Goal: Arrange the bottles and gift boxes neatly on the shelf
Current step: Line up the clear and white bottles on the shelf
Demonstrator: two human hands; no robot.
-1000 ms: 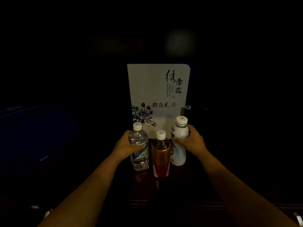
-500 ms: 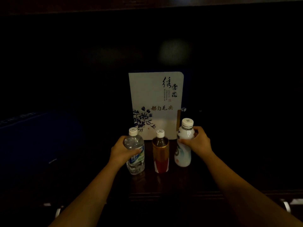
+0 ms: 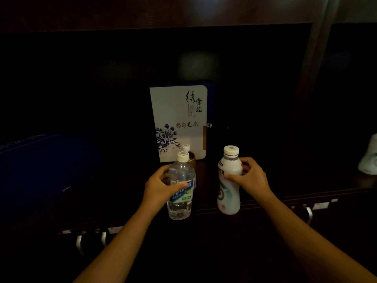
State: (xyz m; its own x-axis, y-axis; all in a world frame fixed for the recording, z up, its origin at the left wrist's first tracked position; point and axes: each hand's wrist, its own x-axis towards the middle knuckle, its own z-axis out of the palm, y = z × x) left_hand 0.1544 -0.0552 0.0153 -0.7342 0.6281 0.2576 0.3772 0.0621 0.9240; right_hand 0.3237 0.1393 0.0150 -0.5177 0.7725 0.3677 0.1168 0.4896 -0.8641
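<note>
My left hand (image 3: pixel 161 185) grips a clear water bottle (image 3: pixel 180 186) with a blue-green label, held off the shelf in front of its edge. My right hand (image 3: pixel 250 176) grips a white milk-drink bottle (image 3: pixel 228 180), also lifted toward me. A brown tea bottle (image 3: pixel 188 153) stands on the dark shelf (image 3: pixel 285 193), mostly hidden behind the water bottle; only its white cap and shoulder show. Behind it a white gift box (image 3: pixel 179 121) with blue flowers and calligraphy stands upright.
A dark blue box (image 3: pixel 40 160) lies at the left of the shelf. A pale object (image 3: pixel 369 160) sits at the far right edge. Metal drawer handles (image 3: pixel 79 244) show below the shelf front. The scene is very dim.
Both hands have pulled their bottles back toward me and apart, off the shelf. The brown tea bottle stays in place, now hidden behind the water bottle. The view has tilted up.
</note>
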